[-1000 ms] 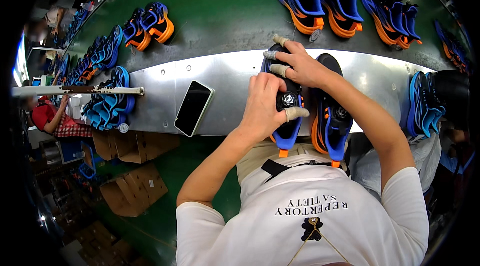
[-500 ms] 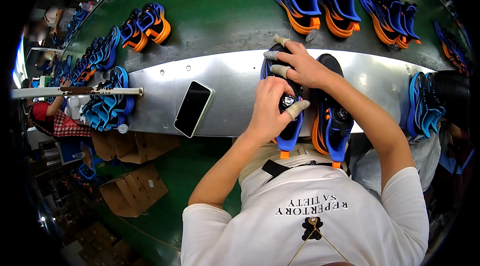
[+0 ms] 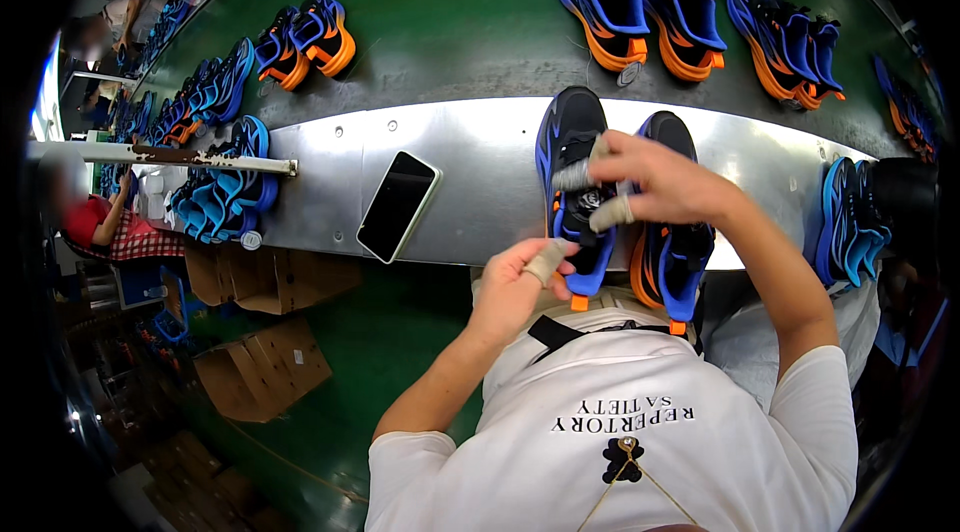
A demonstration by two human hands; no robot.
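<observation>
Two black, blue and orange shoes lie side by side on a metal shelf (image 3: 470, 147) in front of me. My right hand (image 3: 655, 177), with tape on several fingers, is curled over the lacing area of the left shoe (image 3: 568, 137). At that shoe's near end, my left hand (image 3: 515, 284) pinches it with a taped thumb. Its partner, the right shoe (image 3: 672, 262), lies untouched just under my right wrist. What the fingertips hold, lace or tongue, is too small to tell.
A dark phone (image 3: 398, 206) lies on the shelf to the left. The green belt (image 3: 450, 22) beyond carries pairs of blue and orange shoes (image 3: 640, 7). More shoes are stacked at the left (image 3: 222, 187) and right (image 3: 848, 222). Cardboard boxes (image 3: 262, 357) sit lower left. Another person (image 3: 105, 222) works far left.
My left hand has drawn back from the shoe's middle to its near end. My right hand slid from the toe toward the lacing.
</observation>
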